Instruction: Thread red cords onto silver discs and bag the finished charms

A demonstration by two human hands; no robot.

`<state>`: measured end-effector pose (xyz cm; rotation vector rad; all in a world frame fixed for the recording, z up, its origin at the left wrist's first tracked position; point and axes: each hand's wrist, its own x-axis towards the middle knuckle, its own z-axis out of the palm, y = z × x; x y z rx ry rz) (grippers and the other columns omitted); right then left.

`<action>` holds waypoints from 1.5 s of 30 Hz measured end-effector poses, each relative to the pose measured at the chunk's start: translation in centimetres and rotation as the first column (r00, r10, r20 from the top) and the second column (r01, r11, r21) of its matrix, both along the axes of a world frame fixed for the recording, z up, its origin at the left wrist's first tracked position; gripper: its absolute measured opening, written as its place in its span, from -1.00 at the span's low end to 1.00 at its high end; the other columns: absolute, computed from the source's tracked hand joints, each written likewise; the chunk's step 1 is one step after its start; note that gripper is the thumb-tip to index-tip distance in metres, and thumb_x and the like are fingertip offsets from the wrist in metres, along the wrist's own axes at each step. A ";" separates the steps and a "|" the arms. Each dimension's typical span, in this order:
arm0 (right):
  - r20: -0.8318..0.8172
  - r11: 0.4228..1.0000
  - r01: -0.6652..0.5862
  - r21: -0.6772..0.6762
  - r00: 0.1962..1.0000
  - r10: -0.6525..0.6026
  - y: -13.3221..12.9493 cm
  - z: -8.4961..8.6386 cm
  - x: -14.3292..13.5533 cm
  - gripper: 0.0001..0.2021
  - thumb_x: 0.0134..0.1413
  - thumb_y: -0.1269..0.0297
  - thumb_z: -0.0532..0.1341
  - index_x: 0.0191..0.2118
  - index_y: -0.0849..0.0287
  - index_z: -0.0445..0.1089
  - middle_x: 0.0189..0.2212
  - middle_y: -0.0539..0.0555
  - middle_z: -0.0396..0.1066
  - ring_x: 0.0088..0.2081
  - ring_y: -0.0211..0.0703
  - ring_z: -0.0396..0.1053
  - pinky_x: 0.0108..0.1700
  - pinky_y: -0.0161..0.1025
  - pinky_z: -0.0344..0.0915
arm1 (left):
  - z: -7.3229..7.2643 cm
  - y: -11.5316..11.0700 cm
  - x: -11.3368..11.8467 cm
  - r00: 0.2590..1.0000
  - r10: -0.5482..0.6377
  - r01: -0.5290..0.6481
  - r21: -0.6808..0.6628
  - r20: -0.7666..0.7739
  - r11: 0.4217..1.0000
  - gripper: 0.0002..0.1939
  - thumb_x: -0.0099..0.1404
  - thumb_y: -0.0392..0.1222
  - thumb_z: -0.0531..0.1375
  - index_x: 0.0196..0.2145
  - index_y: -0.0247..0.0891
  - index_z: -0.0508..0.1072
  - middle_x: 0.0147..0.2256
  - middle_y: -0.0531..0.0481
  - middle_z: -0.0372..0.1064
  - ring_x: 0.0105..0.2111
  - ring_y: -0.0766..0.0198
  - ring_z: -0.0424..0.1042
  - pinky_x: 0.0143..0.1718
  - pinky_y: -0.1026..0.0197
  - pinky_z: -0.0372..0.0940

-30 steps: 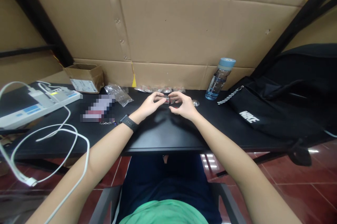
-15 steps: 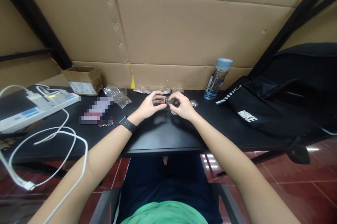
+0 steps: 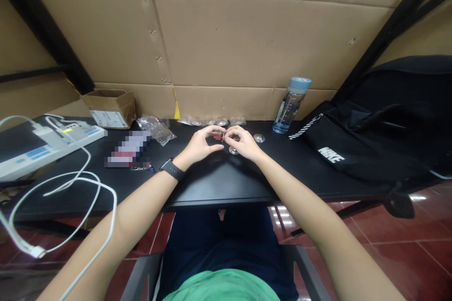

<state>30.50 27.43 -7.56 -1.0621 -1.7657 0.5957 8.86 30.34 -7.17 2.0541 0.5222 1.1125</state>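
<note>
My left hand (image 3: pixel 202 146), with a dark watch on the wrist, curls its thumb and fingers around a small clear round piece with a red part (image 3: pixel 219 138). The piece's exact kind is too small to make out. My right hand (image 3: pixel 245 143) is closed in a pinch against the right side of that piece, its fingertips partly hiding it. Just below the right fingers, a small shiny round disc (image 3: pixel 233 150) lies on the black table (image 3: pixel 226 183). A second clear disc (image 3: pixel 259 138) rests a little to the right of that hand.
Crumpled clear plastic bags (image 3: pixel 157 130) and several small packets (image 3: pixel 203 121) lie along the back. A cardboard box (image 3: pixel 112 108), a white power strip (image 3: pixel 45 152) with looping cables and a blurred flat item (image 3: pixel 129 149) stand left. To the right are a water bottle (image 3: pixel 287 108) and a black bag (image 3: pixel 339 150).
The left thumb has shifted down, away from the fingers, and the piece with the red part has turned slightly. My right fingertips have moved in against it. The view has shifted slightly.
</note>
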 end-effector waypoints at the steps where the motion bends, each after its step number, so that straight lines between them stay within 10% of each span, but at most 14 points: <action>1: -0.008 1.000 -0.002 -0.010 1.000 0.002 0.0 0.0 -0.1 -0.83 0.16 0.15 0.34 -0.33 0.13 0.55 -0.07 0.15 0.44 -0.20 -0.10 0.51 -0.24 -0.17 0.50 | 0.0 0.0 0.0 1.000 -0.001 0.001 0.008 -0.006 1.000 -0.48 0.18 -0.22 0.44 0.09 -0.21 0.49 0.11 -0.18 0.49 0.07 0.03 0.55 0.19 -0.05 0.40; 7: -0.033 0.996 -0.008 -0.091 0.999 0.005 -0.1 0.1 -0.1 -0.86 0.08 0.20 0.33 -0.38 0.15 0.51 -0.06 0.12 0.41 -0.43 -0.29 0.39 -0.42 -0.25 0.40 | 0.2 -0.3 0.1 0.998 0.036 -0.031 0.090 -0.053 0.995 -0.53 0.16 -0.30 0.39 0.04 -0.21 0.47 0.05 -0.15 0.48 -0.01 0.09 0.56 0.13 -0.01 0.42; 26: 0.296 0.987 0.001 0.158 0.954 -0.048 -0.5 0.9 0.6 -0.96 0.03 0.38 0.33 -0.41 0.13 0.51 -0.07 0.13 0.42 0.00 0.01 0.43 0.09 -0.03 0.34 | 0.0 -0.4 0.0 0.952 0.142 -0.072 0.252 -0.272 0.965 -0.84 0.34 -0.11 0.28 -0.14 -0.16 0.57 -0.11 -0.07 0.52 -0.06 0.11 0.51 0.10 0.03 0.35; 45: 0.545 0.998 0.016 0.059 0.837 -0.046 -0.3 1.1 2.6 -0.75 0.01 0.43 0.36 -0.13 0.15 0.58 -0.27 0.08 0.53 -0.27 -0.12 0.45 -0.18 -0.22 0.32 | 0.3 -0.4 -0.3 0.839 0.312 -0.165 0.337 -0.446 0.927 -0.92 0.30 -0.13 0.30 -0.28 -0.13 0.59 -0.20 -0.02 0.55 -0.07 0.07 0.46 0.06 0.03 0.27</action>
